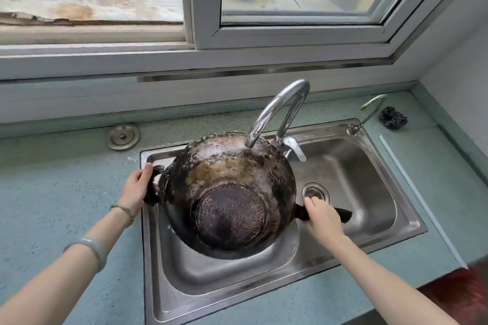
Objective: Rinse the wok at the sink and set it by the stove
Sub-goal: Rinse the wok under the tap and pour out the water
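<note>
We are holding the wok (229, 198) upside down over the left part of the steel sink (369, 166). Its blackened, mottled underside is facing up and towards us, and its opening is pointing down and away. The line from handle to handle is running across the basin, with the right end sitting slightly nearer us. The round flat base is showing a hammered, dimpled texture, and the brown-stained sides around it are looking wet.

Our left hand (137, 188) is gripping the left handle through a dark cloth. Our right hand (320, 216) is curling round the right handle through a second dark cloth, whose tail is sticking out to the right.

One curved chrome faucet (280, 111) is arching over the wok's far edge. One thinner tap (371, 109) is standing at the sink's back right corner, beside one dark scouring pad (393, 120). Two bracelets are circling our left arm: one pale bangle (96, 249) and one thin band (124, 210).
</note>
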`<action>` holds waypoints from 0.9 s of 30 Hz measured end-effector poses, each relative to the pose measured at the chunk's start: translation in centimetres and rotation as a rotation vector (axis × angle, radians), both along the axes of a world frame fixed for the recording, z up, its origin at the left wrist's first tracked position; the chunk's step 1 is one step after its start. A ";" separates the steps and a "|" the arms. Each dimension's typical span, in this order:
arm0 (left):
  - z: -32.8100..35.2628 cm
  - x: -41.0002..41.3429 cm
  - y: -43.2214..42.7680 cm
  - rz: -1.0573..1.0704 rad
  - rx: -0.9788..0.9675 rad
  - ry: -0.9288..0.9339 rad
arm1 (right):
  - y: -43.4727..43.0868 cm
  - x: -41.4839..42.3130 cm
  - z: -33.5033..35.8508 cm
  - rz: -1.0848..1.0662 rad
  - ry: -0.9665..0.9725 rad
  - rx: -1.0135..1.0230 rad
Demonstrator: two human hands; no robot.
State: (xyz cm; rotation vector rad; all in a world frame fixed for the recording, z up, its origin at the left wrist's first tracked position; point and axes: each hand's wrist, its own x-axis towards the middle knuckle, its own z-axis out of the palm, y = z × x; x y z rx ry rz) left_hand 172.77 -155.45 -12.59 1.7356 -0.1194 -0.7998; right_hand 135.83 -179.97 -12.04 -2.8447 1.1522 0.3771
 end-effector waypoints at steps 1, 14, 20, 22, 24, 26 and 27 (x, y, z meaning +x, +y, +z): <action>0.1 0.0 0.1 -0.015 -0.010 -0.033 | 0.2 -0.1 -0.2 0.004 0.006 -0.011; 0.1 -0.1 0.0 -0.110 0.094 -0.073 | 0.0 -0.6 -0.8 -0.010 0.049 0.055; 0.7 0.8 0.3 -0.231 0.236 -0.120 | 0.2 -1.3 0.3 -0.090 -0.112 0.282; 0.7 0.6 0.5 -0.250 0.289 -0.111 | 0.4 -1.4 0.5 -0.127 -0.150 0.345; 0.4 0.7 0.6 -0.258 0.330 -0.104 | 0.5 -1.2 0.5 -0.174 -0.217 0.392; 0.0 1.0 0.9 -0.257 0.369 -0.081 | 0.6 -0.9 0.5 -0.224 -0.296 0.392; -0.2 1.1 1.0 -0.265 0.393 -0.075 | 0.5 -0.7 0.5 -0.248 -0.323 0.378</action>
